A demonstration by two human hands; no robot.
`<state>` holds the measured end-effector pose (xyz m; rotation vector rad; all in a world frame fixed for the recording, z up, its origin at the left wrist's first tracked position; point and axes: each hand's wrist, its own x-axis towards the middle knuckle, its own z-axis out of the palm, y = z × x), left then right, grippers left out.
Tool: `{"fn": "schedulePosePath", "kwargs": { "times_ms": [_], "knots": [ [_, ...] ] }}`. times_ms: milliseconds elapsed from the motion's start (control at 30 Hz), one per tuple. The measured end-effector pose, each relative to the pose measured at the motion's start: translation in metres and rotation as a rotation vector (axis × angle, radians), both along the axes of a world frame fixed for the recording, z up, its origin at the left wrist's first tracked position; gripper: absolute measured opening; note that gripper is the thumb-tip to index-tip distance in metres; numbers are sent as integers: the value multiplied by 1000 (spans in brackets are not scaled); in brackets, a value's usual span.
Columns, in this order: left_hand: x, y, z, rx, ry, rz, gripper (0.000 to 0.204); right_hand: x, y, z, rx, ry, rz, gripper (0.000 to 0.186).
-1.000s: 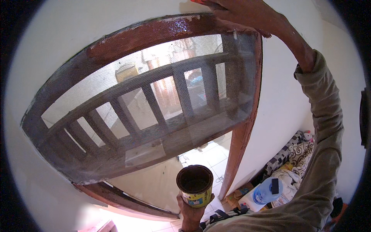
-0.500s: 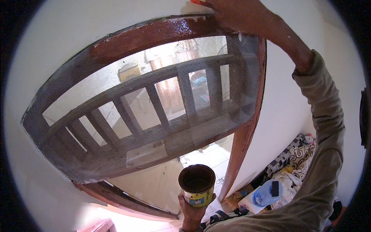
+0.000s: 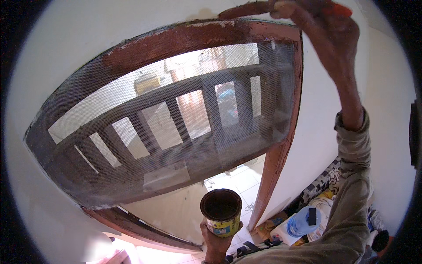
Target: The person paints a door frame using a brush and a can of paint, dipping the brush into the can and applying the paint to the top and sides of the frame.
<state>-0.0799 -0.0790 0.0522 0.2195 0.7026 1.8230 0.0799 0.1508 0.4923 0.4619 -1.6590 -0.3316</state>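
Note:
My right hand (image 3: 327, 31) is raised at the upper right, its fingers closed round a paintbrush with a red handle (image 3: 339, 10). The brush's long, brown-stained bristle end (image 3: 246, 9) points left, its tip at the upper edge of the wooden frame (image 3: 189, 37). Reddish-brown paint covers part of that top rail, and the left part looks darker. Low in the middle, my left hand (image 3: 216, 243) grips a yellow-labelled paint tin (image 3: 221, 212) from below. The tin is upright and open at the top, with dark brown stains round its rim and inside.
Wire mesh (image 3: 167, 105) covers the slatted panel above the doorway. A reddish-brown door post (image 3: 274, 176) runs down on its right. Pale wall (image 3: 325, 110) borders the frame. Below right are a large blue water bottle (image 3: 303, 222) and piled fabrics (image 3: 323, 207).
My right hand has moved right along the top rail, uncovering the frame's upper right corner, and more of the brush shows. The tin in my left hand has shifted slightly left.

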Motion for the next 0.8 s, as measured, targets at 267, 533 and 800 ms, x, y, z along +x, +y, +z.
{"fn": "schedulePosePath", "kwargs": {
  "times_ms": [267, 533, 800],
  "knots": [
    [-2, 1, -1, 49, -186, -23, 80, -3, 14, -30, -176, -54, -232, 16],
    [-7, 3, -11, 75, -211, -15, 85, -1, 29, -24, 34, -82, -493, 18],
    [-5, 6, -7, 44, -152, -9, 91, -14, 10, -8, -165, -70, -108, 14]
  ]
}}
